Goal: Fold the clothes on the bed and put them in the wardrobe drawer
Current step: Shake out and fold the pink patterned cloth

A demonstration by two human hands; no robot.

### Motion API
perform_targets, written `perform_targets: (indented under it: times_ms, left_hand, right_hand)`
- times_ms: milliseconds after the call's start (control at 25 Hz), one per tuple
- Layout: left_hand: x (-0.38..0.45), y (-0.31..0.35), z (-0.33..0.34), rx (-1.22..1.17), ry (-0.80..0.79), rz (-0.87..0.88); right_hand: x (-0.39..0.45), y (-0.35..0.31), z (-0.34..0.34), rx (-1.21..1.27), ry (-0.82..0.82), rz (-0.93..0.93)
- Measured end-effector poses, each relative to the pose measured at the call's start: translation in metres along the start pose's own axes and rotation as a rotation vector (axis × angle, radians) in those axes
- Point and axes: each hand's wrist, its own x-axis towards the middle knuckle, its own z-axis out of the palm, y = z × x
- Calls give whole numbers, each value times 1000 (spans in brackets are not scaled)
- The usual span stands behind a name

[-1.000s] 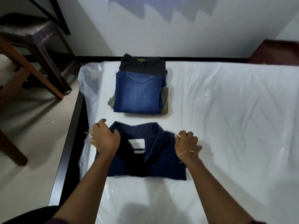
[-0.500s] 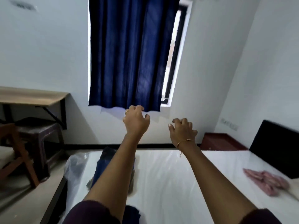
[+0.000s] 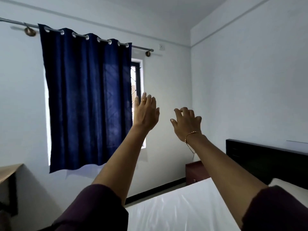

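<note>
Single head view, tilted up and forward across the room, facing the wall with the blue curtain (image 3: 88, 100). Close over both raised forearms, left hand (image 3: 146, 112) and right hand (image 3: 186, 122) mid-frame. Only a corner of the bed (image 3: 180, 209) low at the bottom edge.

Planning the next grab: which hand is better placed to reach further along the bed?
Probably the right hand: it is raised over the white bed, fingers loosely curled, empty. The left hand hangs before the curtain, nearer the bed's edge.
</note>
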Motion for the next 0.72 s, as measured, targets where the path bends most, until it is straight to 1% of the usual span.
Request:
perform_targets:
  times_ms: [160, 400, 560, 720]
  left_hand:
    - [15, 44, 23, -164, 18, 5]
    - [21, 128, 64, -368, -36, 37]
    - [14, 192, 90, -454, -92, 75]
    - [9, 270, 121, -525, -136, 85]
  right_hand:
    - [8, 32, 3, -67, 29, 69]
    - [5, 95, 4, -191, 84, 159]
    - [-13, 153, 16, -232, 48, 220]
    - [-31, 234, 35, -269, 8, 256]
